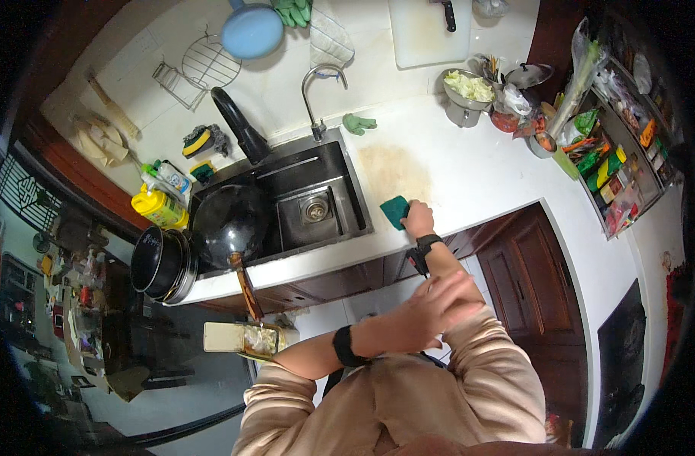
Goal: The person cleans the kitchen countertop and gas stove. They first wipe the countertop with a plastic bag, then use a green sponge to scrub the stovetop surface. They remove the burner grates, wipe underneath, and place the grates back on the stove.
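Observation:
My right hand (420, 219) grips a green scouring pad (393, 212) by its right edge. The pad lies on the white countertop (490, 182), between the sink and the counter's front edge. Just behind it spreads a brownish stain (396, 171). My left hand (435, 308) is across my right forearm, near the rolled-up sleeve, with fingers extended and nothing held. Whether the palm presses on the arm is hidden. To the left is a black sink (347, 171) with a wok (230, 222) resting over its left side, its wooden handle pointing toward me.
A green rubber glove (358, 123) lies behind the stain. A metal bowl of chopped cabbage (469, 85) stands at the back right, near a rack of packets (615, 171). Black pots (159, 262) and a yellow bottle (159, 208) stand left of the sink. A bin (262, 340) is below.

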Action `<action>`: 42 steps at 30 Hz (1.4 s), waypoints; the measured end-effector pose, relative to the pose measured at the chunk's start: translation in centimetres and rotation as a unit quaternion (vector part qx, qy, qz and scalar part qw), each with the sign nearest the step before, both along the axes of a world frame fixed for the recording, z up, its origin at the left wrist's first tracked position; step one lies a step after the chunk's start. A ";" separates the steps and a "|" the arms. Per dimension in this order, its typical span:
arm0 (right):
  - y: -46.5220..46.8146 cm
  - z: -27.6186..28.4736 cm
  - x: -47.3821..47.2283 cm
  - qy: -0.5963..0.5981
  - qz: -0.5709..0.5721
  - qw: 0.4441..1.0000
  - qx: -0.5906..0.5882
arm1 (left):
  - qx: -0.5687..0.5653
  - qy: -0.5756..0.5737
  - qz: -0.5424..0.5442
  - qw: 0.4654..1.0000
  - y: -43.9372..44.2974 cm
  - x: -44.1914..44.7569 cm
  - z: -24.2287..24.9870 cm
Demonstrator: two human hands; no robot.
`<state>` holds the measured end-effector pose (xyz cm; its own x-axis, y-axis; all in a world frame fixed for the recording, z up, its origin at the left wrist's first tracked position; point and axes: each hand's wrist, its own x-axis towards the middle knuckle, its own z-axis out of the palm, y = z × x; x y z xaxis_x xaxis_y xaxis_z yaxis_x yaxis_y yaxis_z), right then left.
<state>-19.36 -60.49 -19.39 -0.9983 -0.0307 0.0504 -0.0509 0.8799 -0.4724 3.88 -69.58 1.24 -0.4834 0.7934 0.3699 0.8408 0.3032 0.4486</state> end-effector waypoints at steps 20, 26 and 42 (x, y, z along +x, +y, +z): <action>-2.8 10.8 -3.8 -0.335 0.167 0.810 -0.452 | 0.307 -0.397 0.412 0.760 -22.8 -2.9 2.3; -9.9 20.2 -4.2 -0.409 0.353 0.694 -0.476 | 0.262 -0.372 0.532 0.714 -29.1 0.9 13.4; -50.1 22.3 0.1 -0.436 0.340 0.619 -0.557 | -0.225 -0.008 0.749 0.623 -64.9 -5.6 9.4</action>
<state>-19.23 -110.55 2.93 -0.4349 -0.8909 -0.1310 0.4714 -0.1014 -0.8761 -1.72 -134.44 10.65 -0.8067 -0.5317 0.2579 -0.5409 0.8402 0.0402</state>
